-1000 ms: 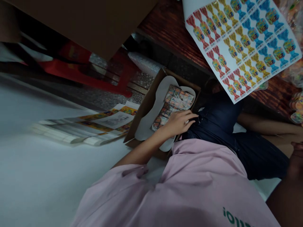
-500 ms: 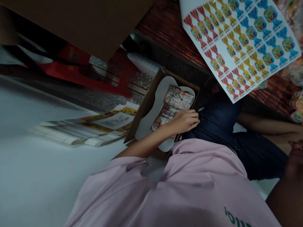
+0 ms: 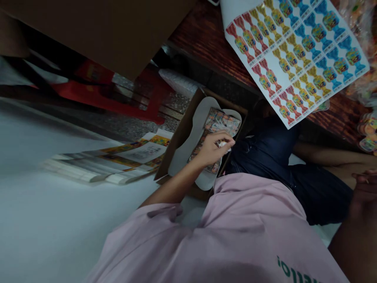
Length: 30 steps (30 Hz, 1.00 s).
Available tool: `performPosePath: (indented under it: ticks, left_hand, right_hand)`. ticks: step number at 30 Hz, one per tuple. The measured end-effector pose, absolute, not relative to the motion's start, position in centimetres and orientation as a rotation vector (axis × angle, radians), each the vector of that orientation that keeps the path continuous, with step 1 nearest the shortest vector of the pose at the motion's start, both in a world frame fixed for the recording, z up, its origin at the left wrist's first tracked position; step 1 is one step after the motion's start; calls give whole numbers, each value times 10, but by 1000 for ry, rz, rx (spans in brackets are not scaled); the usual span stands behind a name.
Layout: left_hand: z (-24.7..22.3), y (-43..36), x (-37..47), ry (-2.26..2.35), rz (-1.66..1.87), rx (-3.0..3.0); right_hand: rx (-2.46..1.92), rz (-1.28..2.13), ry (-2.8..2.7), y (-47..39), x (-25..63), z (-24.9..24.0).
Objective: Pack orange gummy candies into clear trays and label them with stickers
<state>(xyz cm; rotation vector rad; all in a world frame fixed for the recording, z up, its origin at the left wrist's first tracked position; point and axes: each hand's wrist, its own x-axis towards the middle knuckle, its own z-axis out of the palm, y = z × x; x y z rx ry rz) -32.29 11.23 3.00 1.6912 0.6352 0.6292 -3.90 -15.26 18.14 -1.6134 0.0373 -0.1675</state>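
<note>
My left hand (image 3: 215, 147) is over an open cardboard box (image 3: 174, 148), its fingers closed in a pinch around a small white crumpled piece (image 3: 221, 144). Inside the box, clear-wrapped packs (image 3: 222, 121) with orange, patterned contents rest on a white card with rounded lobes (image 3: 203, 114). My right hand (image 3: 363, 190) is in shadow at the right edge of the view, partly cut off. Its fingers are curled, and what they hold, if anything, I cannot make out.
A sheet of red, yellow and blue candy-shaped stickers (image 3: 297, 59) lies on a dark wooden table (image 3: 212, 51). Clear plastic packs (image 3: 368, 129) are at its right. Printed sheets (image 3: 132, 157) are stacked left of the box. A red stool (image 3: 118, 106) stands behind; brown cardboard (image 3: 112, 31) hangs overhead.
My left hand has moved left, from beside my dark shorts to above the packs in the box. A white piece now shows between its fingers. My right hand has barely shifted.
</note>
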Motion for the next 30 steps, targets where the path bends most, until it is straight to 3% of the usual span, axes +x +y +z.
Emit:
performPosePath:
  ticks: [4, 8, 15, 21, 26, 30]
  left_hand:
    - [27, 131, -323, 903, 723, 1662]
    - [23, 132, -315, 1132, 816, 1102]
    - [36, 86, -299, 910, 791, 550]
    - [67, 42, -269, 544, 720, 1115]
    - [80, 3, -202, 69, 227, 1868]
    - [84, -10, -155, -361, -217, 2078]
  right_hand:
    - [-1663, -25, -242, -158, -38, 174]
    - [-1617, -22, -212, -160, -33, 166]
    - [-1592, -36, -223, -169, -31, 181]
    - [-1623, -232, -229, -203, -25, 212]
    - [-1607, -261, -187, -222, -27, 207]
    - [-1597, -233, -143, -226, -29, 200]
